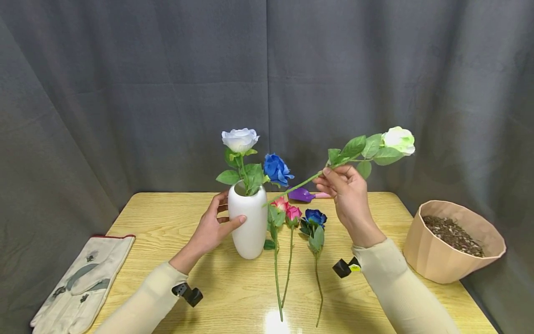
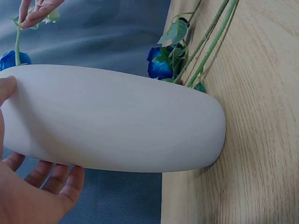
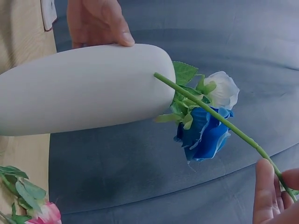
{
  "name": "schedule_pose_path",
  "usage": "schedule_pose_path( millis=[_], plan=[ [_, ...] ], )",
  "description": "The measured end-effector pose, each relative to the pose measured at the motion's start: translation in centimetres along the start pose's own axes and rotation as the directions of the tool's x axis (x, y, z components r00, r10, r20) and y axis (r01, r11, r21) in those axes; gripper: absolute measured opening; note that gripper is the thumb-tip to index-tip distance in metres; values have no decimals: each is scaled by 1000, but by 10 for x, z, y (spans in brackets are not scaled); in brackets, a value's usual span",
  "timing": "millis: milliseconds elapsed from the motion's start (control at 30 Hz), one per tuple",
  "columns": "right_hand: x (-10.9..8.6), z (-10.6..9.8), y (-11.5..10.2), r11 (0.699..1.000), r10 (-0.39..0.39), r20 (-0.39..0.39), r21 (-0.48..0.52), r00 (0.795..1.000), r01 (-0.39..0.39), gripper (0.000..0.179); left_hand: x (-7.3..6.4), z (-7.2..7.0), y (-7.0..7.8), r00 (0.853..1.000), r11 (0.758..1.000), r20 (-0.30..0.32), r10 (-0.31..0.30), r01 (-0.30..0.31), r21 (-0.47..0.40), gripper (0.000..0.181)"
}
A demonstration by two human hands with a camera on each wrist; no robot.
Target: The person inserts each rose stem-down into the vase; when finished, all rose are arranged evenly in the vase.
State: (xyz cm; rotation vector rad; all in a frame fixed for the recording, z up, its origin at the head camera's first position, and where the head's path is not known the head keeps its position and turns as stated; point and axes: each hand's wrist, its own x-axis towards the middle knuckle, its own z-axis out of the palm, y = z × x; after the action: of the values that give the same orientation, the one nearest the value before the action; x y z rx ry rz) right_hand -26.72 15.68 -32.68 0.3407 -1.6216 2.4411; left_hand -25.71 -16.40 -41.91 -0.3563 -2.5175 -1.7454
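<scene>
Cream sleeves (image 1: 142,297) show lower left and lower right; black, blocky wrist cameras (image 1: 193,297) sit by the cuffs (image 1: 179,272), the right one bearing a yellow label (image 1: 355,267). Left hand (image 1: 213,228) and right hand (image 1: 348,195) are bare.

Pale cloth gloves (image 1: 83,285), cuff trimmed red, at left edge of wooden table (image 1: 233,301). Peach planter (image 1: 429,255) right, brown soil (image 1: 452,235) inside. Purple scoop (image 1: 301,195) near far edge; grey curtain (image 1: 167,116) behind.

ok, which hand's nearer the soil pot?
Right. The right hand, pinching the green-white rose, is raised just left of the soil pot; the left hand is farther left, holding the white vase.
</scene>
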Motion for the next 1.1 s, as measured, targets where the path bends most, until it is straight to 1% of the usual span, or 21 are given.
schedule_pose_path(
  millis=[167,433,800,900,1100],
  plan=[
    [1,4,-2,998,-15,-20,61,1000,16,10,0,0,1,1000,1000,-1,-6,6,-2,79],
    [1,6,-2,997,-30,-33,74,999,32,11,-1,0,2,1000,1000,-7,0,1,7,79],
    [2,11,0,988,-78,-82,124,994,88,13,-1,0,1,1000,1000,-6,1,-1,5,79],
    [2,12,1,988,-86,-83,121,993,95,13,-1,1,1,1000,1000,-4,1,-1,6,78],
    [1,17,8,997,-62,-51,47,997,65,12,-2,0,1,1000,1000,-7,0,0,11,78]
  ],
)
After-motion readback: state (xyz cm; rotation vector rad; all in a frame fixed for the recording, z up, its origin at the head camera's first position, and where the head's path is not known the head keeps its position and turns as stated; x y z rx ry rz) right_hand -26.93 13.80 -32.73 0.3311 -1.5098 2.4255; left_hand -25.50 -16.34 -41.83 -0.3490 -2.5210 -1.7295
